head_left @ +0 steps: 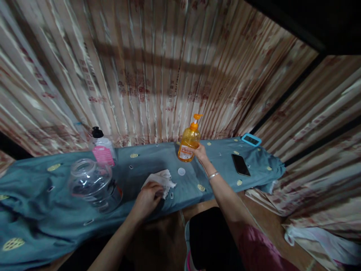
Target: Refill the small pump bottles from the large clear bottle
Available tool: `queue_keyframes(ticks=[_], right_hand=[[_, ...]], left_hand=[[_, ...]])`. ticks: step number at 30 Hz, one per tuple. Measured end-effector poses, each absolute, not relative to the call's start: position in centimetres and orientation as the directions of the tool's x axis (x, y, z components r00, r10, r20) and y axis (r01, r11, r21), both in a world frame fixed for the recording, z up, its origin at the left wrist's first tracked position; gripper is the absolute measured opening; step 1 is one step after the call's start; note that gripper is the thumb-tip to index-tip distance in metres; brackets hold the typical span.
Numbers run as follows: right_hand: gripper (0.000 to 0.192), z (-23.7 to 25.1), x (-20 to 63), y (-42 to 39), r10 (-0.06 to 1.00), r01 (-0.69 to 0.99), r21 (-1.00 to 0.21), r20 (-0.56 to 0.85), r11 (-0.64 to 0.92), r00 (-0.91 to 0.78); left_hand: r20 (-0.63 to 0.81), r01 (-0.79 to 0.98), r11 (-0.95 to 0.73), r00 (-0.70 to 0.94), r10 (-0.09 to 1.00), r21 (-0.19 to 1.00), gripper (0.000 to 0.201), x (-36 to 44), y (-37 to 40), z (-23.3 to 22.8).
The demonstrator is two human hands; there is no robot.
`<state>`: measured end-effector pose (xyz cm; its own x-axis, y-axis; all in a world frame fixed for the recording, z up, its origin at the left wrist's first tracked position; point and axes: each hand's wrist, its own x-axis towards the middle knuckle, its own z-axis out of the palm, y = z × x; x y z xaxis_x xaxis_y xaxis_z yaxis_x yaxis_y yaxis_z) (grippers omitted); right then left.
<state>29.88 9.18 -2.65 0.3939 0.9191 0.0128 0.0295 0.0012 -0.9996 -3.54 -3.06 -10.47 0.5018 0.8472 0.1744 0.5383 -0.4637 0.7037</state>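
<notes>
My right hand (200,152) grips an orange pump bottle (188,143) that stands upright on the blue-green cloth (146,160) covering the surface. A bangle sits on that wrist. My left hand (149,194) presses down on a crumpled white cloth (162,180) near the front edge. A small white round cap (181,171) lies between the two hands, touching neither.
A large clear plastic jar (93,186) stands at the left, open at the top. Behind it is a bottle with a pink label and black cap (102,147). A black phone (240,165) and a blue-framed device (251,139) lie at the right. Striped curtains hang behind.
</notes>
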Motion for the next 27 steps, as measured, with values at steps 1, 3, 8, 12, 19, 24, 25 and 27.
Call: queue_keyframes(ticks=[1, 3, 8, 12, 19, 24, 25, 27], right_hand=[[0.019, -2.8, 30.1, 9.4, 0.923, 0.022, -1.0, 0.009, 0.0, 0.384], [0.017, -3.1, 30.5, 9.5, 0.937, 0.005, -1.0, 0.002, 0.0, 0.349], [0.01, -3.2, 31.8, 9.1, 0.972, -0.03, -1.0, -0.016, -0.009, 0.235], [0.009, -2.8, 32.4, 8.9, 0.986, -0.001, -1.0, -0.022, -0.022, 0.168], [0.011, -3.4, 33.4, 5.6, 0.978, 0.262, -0.964, 0.019, -0.038, 0.209], [0.019, -4.2, 33.1, -0.1, 0.973, 0.593, -0.797, 0.029, -0.116, 0.229], [0.016, -4.3, 32.1, -1.0, 0.982, 0.638, -0.765, 0.037, -0.092, 0.187], [0.014, -4.6, 29.0, -2.0, 0.996, 0.7, -0.714, 0.043, -0.022, 0.076]], left_hand=[[0.177, 0.539, -0.474, 0.512, 0.841, 0.696, 0.039, -3.6, -3.1, -10.8], [0.186, 0.539, -0.499, 0.531, 0.827, 0.679, 0.052, -3.8, -3.1, -11.6], [0.161, 0.579, -0.505, 0.542, 0.825, 0.64, 0.064, -3.9, -3.2, -12.5], [0.159, 0.592, -0.498, 0.53, 0.833, 0.634, 0.048, -3.4, -2.9, -11.8], [0.226, 0.611, -0.526, 0.5, 0.836, 0.592, 0.034, -4.6, -2.5, -10.7], [0.275, 0.641, -0.545, 0.478, 0.834, 0.539, 0.032, -7.3, -1.9, -10.6], [0.279, 0.652, -0.543, 0.47, 0.837, 0.53, 0.032, -7.7, -1.8, -10.6], [0.271, 0.661, -0.542, 0.474, 0.838, 0.519, 0.034, -8.3, -1.7, -10.7]])
